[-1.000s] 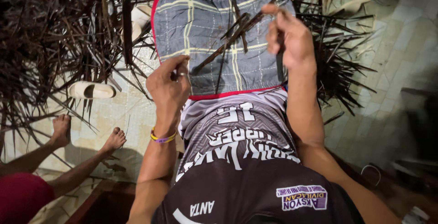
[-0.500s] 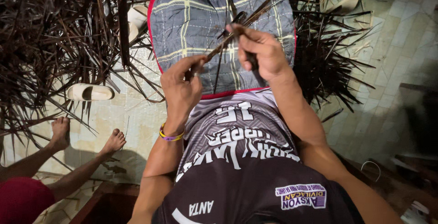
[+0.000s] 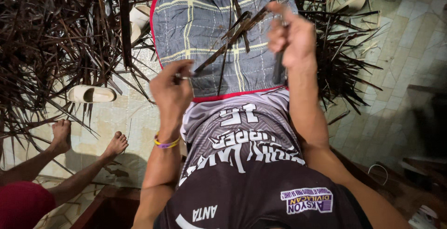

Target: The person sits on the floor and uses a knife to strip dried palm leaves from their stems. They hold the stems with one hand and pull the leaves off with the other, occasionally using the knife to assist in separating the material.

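I sit with a grey plaid cloth [image 3: 200, 19] edged in red over my lap. My left hand [image 3: 172, 87] pinches the near end of a long dark dried leaf strip [image 3: 233, 40] that runs up and to the right across the cloth. My right hand [image 3: 291, 38] is closed at the strip's far part and grips a dark handle [image 3: 278, 70], apparently a knife, which sticks out below the fist. A few loose strips lie on the cloth between the hands. A yellow and purple band [image 3: 166, 143] circles my left wrist.
Heaps of dark dried leaves lie on the tiled floor at the left [image 3: 46, 33] and at the right [image 3: 344, 52]. A pale sandal [image 3: 91, 94] rests beside the left heap. Another person's bare feet [image 3: 60, 133] and red garment [image 3: 21, 203] are at lower left.
My right hand has slid away from the left hand, up and to the right along the strip. The left hand has stayed at the near end.
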